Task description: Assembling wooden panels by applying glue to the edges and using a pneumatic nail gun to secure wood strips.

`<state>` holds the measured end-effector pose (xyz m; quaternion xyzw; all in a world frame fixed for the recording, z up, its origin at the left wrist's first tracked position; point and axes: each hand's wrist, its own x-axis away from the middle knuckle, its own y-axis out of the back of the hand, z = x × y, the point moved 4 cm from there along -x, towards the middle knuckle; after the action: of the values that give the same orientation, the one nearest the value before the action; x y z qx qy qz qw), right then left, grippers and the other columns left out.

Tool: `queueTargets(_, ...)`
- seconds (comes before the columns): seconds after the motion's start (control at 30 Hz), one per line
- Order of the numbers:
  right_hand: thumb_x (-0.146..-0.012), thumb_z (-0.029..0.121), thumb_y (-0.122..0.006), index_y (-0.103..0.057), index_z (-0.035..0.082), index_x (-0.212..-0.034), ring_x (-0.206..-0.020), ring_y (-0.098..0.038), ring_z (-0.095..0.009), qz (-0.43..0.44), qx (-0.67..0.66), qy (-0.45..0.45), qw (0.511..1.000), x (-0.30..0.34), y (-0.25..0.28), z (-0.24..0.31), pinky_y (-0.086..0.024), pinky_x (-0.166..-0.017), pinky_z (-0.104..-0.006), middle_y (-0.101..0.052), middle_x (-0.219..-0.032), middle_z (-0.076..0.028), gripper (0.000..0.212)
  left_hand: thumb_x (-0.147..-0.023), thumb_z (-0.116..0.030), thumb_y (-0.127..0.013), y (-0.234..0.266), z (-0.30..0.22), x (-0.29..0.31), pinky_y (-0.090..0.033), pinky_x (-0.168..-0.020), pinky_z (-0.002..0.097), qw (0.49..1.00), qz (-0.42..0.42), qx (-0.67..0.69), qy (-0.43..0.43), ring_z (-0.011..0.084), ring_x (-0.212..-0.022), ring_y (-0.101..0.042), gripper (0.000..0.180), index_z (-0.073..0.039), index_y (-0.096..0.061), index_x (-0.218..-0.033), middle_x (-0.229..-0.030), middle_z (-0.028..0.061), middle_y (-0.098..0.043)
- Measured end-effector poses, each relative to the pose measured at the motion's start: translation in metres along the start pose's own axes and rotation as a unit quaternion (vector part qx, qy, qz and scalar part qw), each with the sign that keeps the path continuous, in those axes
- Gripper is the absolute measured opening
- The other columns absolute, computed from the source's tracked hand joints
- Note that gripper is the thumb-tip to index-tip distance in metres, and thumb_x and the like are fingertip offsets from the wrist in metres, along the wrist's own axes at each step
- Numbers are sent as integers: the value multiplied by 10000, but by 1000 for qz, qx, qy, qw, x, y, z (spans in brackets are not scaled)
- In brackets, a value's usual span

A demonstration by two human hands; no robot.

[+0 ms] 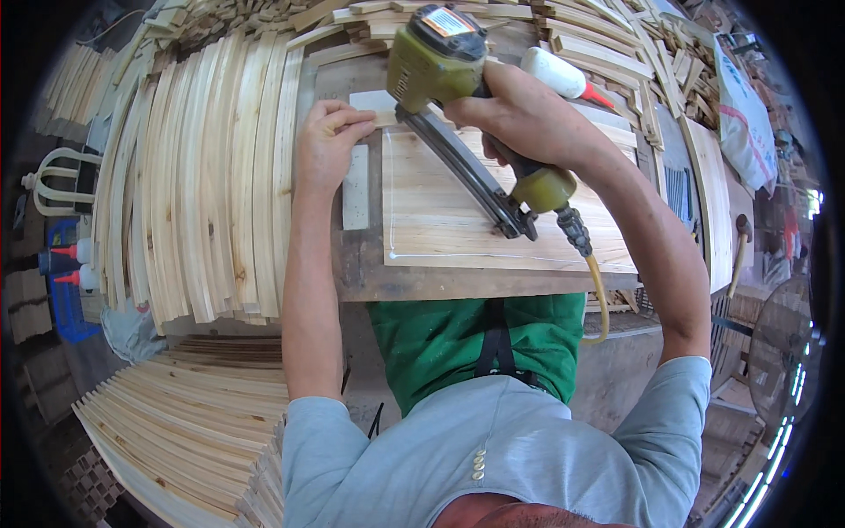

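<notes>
My right hand (519, 114) is wrapped round the handle of an olive-green and black pneumatic nail gun (440, 66), which is tilted over a pale wooden panel (458, 220). Its nose is near the panel's far left corner, and a yellow air hose (598, 290) hangs from its handle. With fingers pinched together, my left hand (330, 145) holds the end of a thin wooden strip (385, 114) at that corner. A white line of glue runs along the panel's left and near edges. The gun hides part of the strip.
A white glue bottle (554, 72) with a red tip lies beyond the panel. Long wooden strips (211, 176) are stacked at left; more boards (185, 422) stand below. A hammer (741, 242) and a fan (783, 352) are at right. A blue basket (70, 304) is far left.
</notes>
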<state>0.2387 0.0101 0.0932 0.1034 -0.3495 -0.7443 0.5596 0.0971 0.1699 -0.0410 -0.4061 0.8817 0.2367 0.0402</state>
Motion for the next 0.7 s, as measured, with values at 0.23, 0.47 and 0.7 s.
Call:
queueTargets(0.23,-878,253,-587,-582,-16,-977,-517,-596,-101,-73,-2,-60,996,39,39,-39,-498,-472,-238,-579,-624,-44,286,-767,-14,-712,1,-5,2,-500,-730,243,1000,2,-8,0,137,-803,-592,159,-10,-736,-924,-948,45,-563)
queueTargets(0.47,-864,245,-604,-576,-31,-958,-499,-565,-95,-95,-37,-58,993,58,64,-56,-468,-449,-240,-557,-606,-40,293,-774,-27,-712,-3,5,-1,-481,-760,239,1000,7,17,-5,140,-877,-579,160,-15,-733,-932,-948,47,-564)
queueTargets(0.7,-871,256,-602,-563,-36,-983,-523,-567,-90,-139,-33,-156,977,99,100,-100,-455,-458,-232,-568,-650,-41,315,-778,-30,-718,2,13,-1,-451,-768,229,999,11,37,17,122,-895,-546,164,-36,-741,-940,-963,25,-556)
